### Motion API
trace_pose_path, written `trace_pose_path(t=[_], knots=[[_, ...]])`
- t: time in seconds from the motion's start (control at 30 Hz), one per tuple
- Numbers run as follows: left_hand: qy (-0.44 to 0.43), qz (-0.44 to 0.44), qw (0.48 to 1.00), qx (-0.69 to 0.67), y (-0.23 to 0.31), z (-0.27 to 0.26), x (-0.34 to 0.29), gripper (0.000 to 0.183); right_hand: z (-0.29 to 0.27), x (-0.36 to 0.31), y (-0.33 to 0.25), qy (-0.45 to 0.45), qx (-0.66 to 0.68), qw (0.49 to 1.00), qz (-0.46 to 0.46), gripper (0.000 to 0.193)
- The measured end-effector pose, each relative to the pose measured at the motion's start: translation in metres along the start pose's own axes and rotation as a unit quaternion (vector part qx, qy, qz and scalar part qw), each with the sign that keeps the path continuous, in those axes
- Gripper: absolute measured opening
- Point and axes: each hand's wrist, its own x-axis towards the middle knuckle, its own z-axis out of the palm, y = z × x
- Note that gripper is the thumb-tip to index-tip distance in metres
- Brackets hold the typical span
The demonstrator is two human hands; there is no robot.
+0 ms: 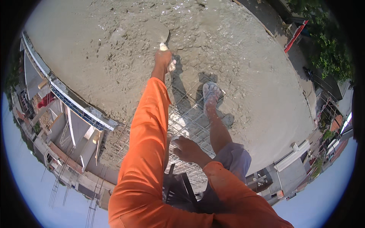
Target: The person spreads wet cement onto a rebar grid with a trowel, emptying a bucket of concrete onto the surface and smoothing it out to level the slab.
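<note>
My left hand (163, 59) is stretched far forward, closed around the pale handle of a trowel (159, 32). Its blade rests on wet grey concrete (125, 49), which is rough and lumpy around it. My right hand (189, 149) hangs close to my body above a steel rebar mesh (190, 123), fingers loosely bent and apart, with nothing visible in them. Both arms wear orange sleeves. My bare right foot (211, 93), coated in concrete, stands at the edge where the concrete meets the exposed mesh.
Smoother concrete (273, 102) spreads to the right. A raised formwork edge (72, 95) runs along the left, with a drop and timber beyond. A red and white cloth strip (296, 36) and trees (330, 49) are at the far right. Rooftops lie below the slab.
</note>
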Motion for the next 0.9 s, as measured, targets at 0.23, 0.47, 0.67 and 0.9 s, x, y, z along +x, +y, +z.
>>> trace_pose_path(t=[0.23,0.47,0.67,0.9], knots=[[0.044,0.198,0.918,0.342,-0.06,0.095,-0.028,0.04,0.006,0.011,0.015,0.036,0.079,0.992,-0.095,0.036],[-0.007,0.292,0.843,0.451,0.013,0.081,-0.07,0.026,-0.006,0.03,0.002,0.064,0.004,0.991,-0.113,0.044],[0.069,0.27,0.839,0.467,0.079,0.032,0.011,0.028,-0.041,0.04,-0.032,-0.013,0.011,1.0,-0.018,0.043],[0.241,0.102,0.902,0.342,0.028,-0.112,0.031,0.041,-0.048,0.044,-0.03,-0.024,-0.005,1.0,0.0,0.038]])
